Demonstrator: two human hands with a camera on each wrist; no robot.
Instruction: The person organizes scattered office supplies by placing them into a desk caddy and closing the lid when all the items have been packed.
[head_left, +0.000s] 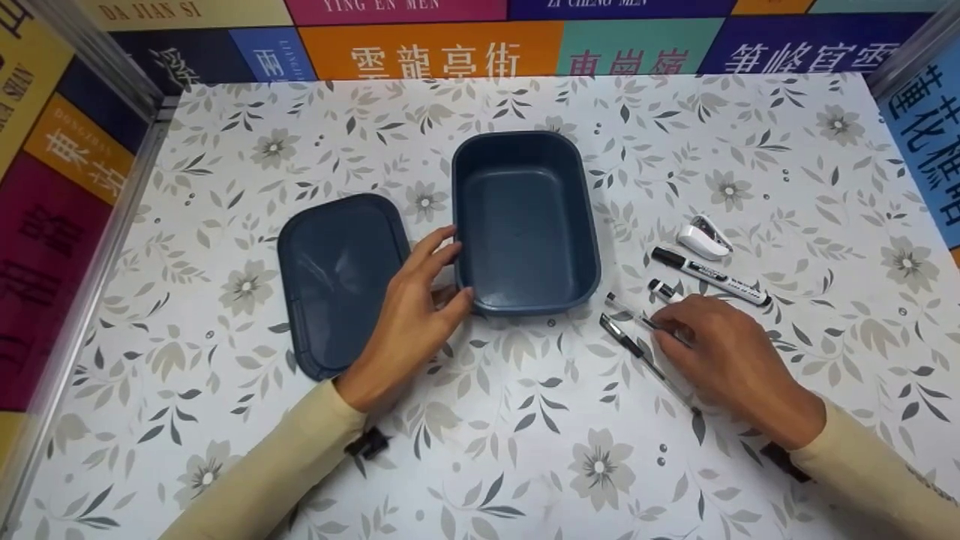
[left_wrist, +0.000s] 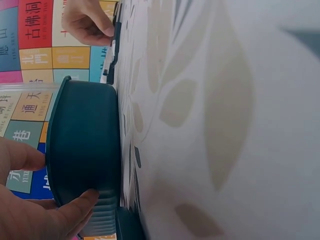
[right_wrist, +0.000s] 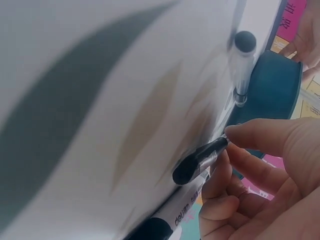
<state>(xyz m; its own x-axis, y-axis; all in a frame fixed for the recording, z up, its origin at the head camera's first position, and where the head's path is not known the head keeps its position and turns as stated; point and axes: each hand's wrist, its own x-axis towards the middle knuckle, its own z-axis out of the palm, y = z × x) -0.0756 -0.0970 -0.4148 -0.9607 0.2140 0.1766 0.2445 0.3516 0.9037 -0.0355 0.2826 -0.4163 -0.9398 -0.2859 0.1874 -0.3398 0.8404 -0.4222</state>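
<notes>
A dark blue rectangular box point(head_left: 525, 225), without its lid, stands on the floral-patterned cloth. Along its left wall rests my left hand point(head_left: 412, 315), fingers at the rim and thumb near the front corner. In the left wrist view the thumb point(left_wrist: 82, 205) lies against the outer wall. My right hand point(head_left: 720, 360) pinches a dark-ended pen point(right_wrist: 200, 162) between thumb and fingertips, low over the cloth; part of the pen is hidden by the fingers. Beside it lies another pen point(head_left: 645, 356) with a dark grip. A black-capped marker point(head_left: 665, 289) is partly covered by the right hand.
The matching blue lid point(head_left: 337, 277) lies flat left of the box, partly under the left forearm. Beyond the right hand are a larger black-and-white marker point(head_left: 712, 277) and a small white stapler point(head_left: 703, 238). Colourful printed panels point(head_left: 427, 52) border the table.
</notes>
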